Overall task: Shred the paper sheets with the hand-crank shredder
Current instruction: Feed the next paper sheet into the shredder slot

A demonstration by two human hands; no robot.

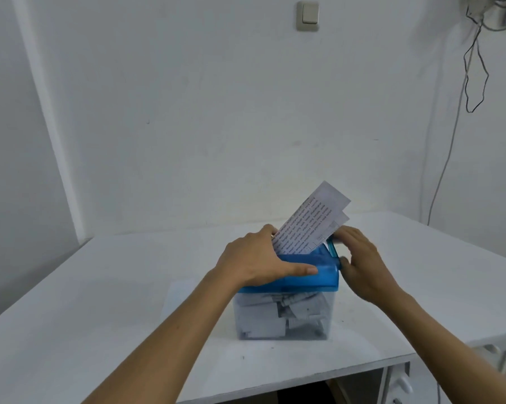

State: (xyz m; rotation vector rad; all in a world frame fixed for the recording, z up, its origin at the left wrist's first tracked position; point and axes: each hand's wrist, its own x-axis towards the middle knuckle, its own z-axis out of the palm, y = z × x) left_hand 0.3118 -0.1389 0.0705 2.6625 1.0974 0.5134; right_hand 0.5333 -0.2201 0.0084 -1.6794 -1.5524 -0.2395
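A hand-crank shredder with a blue lid and a clear bin full of paper strips stands mid-table. Printed paper sheets stick up tilted from the slot in the lid. My left hand lies over the lid's left side, thumb along its front, fingers by the sheets' left edge. My right hand curls round the blue crank handle at the lid's right end.
The white table has its front edge near me and a drawer unit under its right part. Walls stand close behind and at both sides. Cables hang down the right wall.
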